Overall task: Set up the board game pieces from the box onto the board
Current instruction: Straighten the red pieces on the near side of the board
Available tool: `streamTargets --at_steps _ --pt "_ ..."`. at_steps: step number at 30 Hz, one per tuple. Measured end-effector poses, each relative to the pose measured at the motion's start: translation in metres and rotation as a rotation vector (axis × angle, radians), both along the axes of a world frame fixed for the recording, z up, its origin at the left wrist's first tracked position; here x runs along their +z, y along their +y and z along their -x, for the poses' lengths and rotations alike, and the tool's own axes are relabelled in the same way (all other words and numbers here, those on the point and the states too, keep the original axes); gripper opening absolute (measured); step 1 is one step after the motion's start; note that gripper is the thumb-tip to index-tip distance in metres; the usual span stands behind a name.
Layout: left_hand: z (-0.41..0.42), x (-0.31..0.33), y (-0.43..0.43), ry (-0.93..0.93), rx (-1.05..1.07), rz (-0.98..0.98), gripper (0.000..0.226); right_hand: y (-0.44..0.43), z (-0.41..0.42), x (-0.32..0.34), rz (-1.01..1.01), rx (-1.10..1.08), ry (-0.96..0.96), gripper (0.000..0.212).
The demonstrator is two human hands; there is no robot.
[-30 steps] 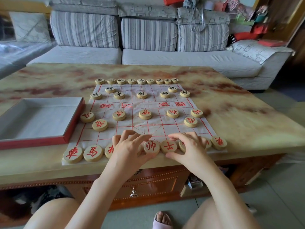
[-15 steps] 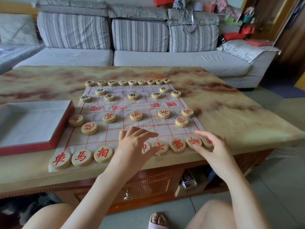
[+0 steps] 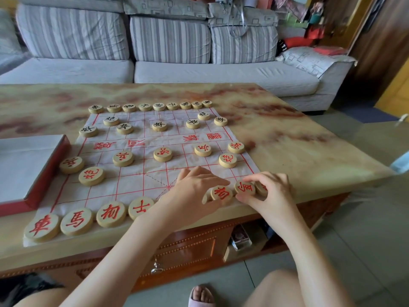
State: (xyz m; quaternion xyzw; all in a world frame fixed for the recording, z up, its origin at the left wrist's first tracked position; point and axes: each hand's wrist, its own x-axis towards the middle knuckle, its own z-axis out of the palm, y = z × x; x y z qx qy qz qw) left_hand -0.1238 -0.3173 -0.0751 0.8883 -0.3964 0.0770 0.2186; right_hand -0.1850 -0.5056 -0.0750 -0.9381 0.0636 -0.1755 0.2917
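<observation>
A white cloth board point(image 3: 141, 180) with red grid lines lies on the marbled table. Round wooden pieces with black characters line its far rows point(image 3: 159, 106). Red-character pieces point(image 3: 163, 154) stand on the near half, and several more sit in the nearest row point(image 3: 76, 221). My left hand point(image 3: 194, 193) rests over the middle of that near row, fingers touching a red elephant piece point(image 3: 221, 193). My right hand point(image 3: 272, 196) pinches the red horse piece point(image 3: 245, 188) beside it, with another piece point(image 3: 262, 188) partly hidden under the fingers. The red box point(image 3: 33, 173) lies left, with no pieces showing in the part I see.
The table's near edge point(image 3: 199, 222) runs just below the nearest row of pieces. A grey striped sofa point(image 3: 170, 41) stands behind the table. Wooden drawers point(image 3: 183, 247) sit under the tabletop. My knees and a slippered foot point(image 3: 201, 295) are below.
Both hands slid to the right along the near row. My left hand now covers the middle pieces, and my right hand has closed its fingers on the horse piece near the right end.
</observation>
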Motion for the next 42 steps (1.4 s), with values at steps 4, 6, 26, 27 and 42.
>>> streamTargets --at_steps 4,6,26,27,42 --pt "-0.001 -0.004 -0.005 0.025 0.003 0.023 0.044 0.002 0.001 0.002 -0.004 0.005 -0.001 0.034" --pt "-0.002 -0.005 -0.008 0.024 0.016 0.024 0.044 0.0 0.003 0.0 -0.086 0.024 0.01 0.035" --pt "0.005 -0.012 -0.004 -0.07 0.17 0.091 0.045 -0.008 -0.004 -0.018 0.158 -0.047 0.021 0.048" --pt "0.005 -0.012 -0.005 -0.063 0.174 0.106 0.046 -0.009 -0.003 -0.019 0.155 -0.021 0.028 0.046" --pt "0.007 -0.016 -0.007 -0.097 0.206 0.136 0.046 -0.013 -0.004 -0.02 0.19 -0.041 0.015 0.048"
